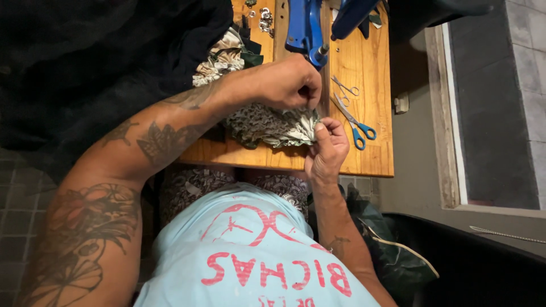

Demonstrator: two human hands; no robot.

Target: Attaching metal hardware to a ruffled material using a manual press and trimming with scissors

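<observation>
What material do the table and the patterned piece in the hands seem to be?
Table: wood, likely varnished; plank grain and an orange sheen show. Patterned piece: soft printed fabric, matte; it gathers in folds where the left hand and right hand pinch it.

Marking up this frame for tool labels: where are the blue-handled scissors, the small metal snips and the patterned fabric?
blue-handled scissors [357, 126]: head view, on the pivot.
small metal snips [344, 87]: head view, mid-blade.
patterned fabric [267, 124]: head view, gathered middle.

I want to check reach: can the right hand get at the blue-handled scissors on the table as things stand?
Probably yes. The right hand pinches the patterned fabric, and the blue-handled scissors lie just beside it on the wooden table, with nothing between them. The hand would have to let go of the fabric first.
</observation>
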